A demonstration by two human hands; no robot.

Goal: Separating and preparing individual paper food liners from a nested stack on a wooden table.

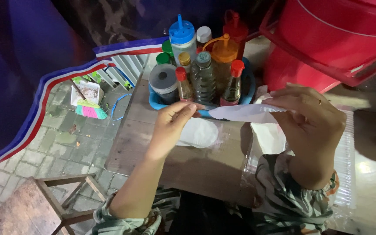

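Note:
Both my hands hold one thin white sheet (240, 112), like a paper wrapper, stretched level between them above a wooden table (196, 165). My left hand (172, 119) pinches its left end with fingertips. My right hand (310, 115) grips the right end, fingers curled over it; a ring shows on one finger. Another white sheet (199, 132) lies flat on the table just under my left hand. More white sheets (266, 137) sit in a clear plastic wrap below my right hand.
A blue tray (246, 89) behind the sheet holds several sauce and condiment bottles. A big red plastic container (336, 39) stands at the far right. A wooden stool (35, 204) is on the paved ground at the lower left, with a dustpan and broom (88, 102) farther off.

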